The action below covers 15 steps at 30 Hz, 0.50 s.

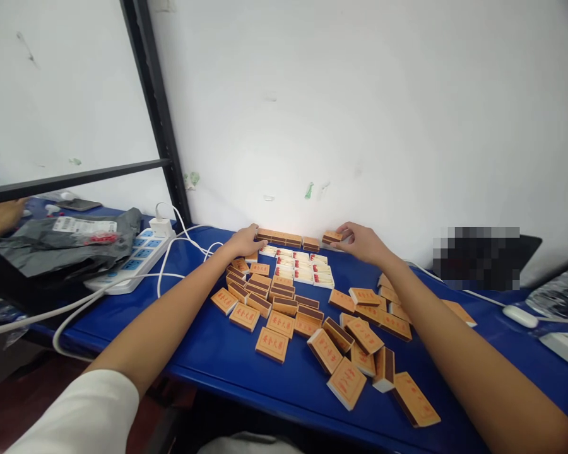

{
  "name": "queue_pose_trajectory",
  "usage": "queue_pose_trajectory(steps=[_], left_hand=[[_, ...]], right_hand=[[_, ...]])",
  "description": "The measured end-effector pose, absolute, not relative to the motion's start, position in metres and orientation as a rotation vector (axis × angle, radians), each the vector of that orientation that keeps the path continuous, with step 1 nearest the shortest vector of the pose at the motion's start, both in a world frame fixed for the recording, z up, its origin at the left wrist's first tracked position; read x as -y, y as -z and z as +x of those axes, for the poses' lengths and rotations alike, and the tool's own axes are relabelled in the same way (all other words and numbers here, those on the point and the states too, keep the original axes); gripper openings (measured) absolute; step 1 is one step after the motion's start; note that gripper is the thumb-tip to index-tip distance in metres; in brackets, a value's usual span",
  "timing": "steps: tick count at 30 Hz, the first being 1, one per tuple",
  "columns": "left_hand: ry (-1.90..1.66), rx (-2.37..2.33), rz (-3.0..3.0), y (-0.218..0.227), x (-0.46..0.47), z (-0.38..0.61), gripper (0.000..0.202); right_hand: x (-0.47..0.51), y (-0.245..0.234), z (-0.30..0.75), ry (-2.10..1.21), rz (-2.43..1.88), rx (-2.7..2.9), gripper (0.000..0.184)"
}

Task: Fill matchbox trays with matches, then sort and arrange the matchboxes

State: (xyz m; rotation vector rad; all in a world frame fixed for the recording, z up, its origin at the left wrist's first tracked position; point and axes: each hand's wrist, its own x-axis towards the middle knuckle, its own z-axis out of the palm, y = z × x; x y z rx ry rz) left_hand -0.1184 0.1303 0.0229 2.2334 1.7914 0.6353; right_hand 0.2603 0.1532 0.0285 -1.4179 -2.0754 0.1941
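Red Chinese characters cover the tops of the loose matchboxes [271,344] on your blue surface [213,347]; on the nearer ones you can read 安全火, with one more character after it, too soft to be sure of. On the left, the grey plastic bag [71,243] carries a white label [86,226] whose print is too small to read. Your right hand [362,241] has a single box [332,238] pinched at its right end, thumb in front and fingers behind, spread only as wide as the box. Just left of it, near but apart, sits another box [311,243], beside the right end of a row of boxes [279,238] along the wall [293,157]. Your left hand [242,243] is at the row's left end, thumb in front, fingers partly parted; whether they grip it, you cannot tell. Open trays of red-tipped matches [303,271] lie between your hands, just in front of the row.
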Motion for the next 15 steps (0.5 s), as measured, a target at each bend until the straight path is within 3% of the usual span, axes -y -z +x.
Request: queue_pose_trajectory(steps=[10,15], left_hand=[[-0.592,-1.789,2.242,-0.02,-0.133,-0.119,0.044],[-0.558,-1.807,2.261,-0.018,-0.134,-0.118,0.034]], right_hand=[[-0.169,-0.04,0.138,-0.316,-1.216,2.138,0.038],[-0.176,-0.034,0.082,-0.121,-1.315,2.206,0.032]])
